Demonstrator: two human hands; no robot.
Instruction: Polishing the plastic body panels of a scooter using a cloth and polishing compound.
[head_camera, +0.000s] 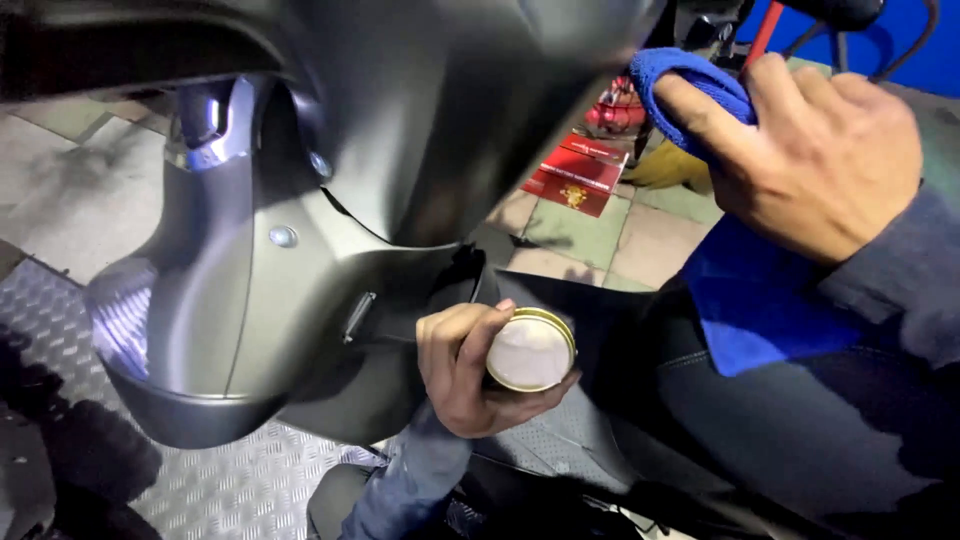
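Left hand (462, 368): grip clenched around a small round tin (531, 350), gold-rimmed, open face showing pale contents, held low beside the matte grey scooter panel (300, 230). Right hand (815, 150): grip grasping a blue cloth (740, 290), fingers wrapped in its upper fold, the rest hanging below, near the panel's edge. Tiled floor (590, 230) lies beneath.

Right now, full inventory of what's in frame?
scooter body panel: 1, matte dark grey, left and centre
round tin: 1, gold rim, pale contents, open, centre
cloth: 1, blue, right, draped down from the hand
checker-plate floor: 1, grey metal, bottom left
red packets: several, on the tiled floor, top centre
left hand: fingers around the tin
right hand: fingers gripping the cloth
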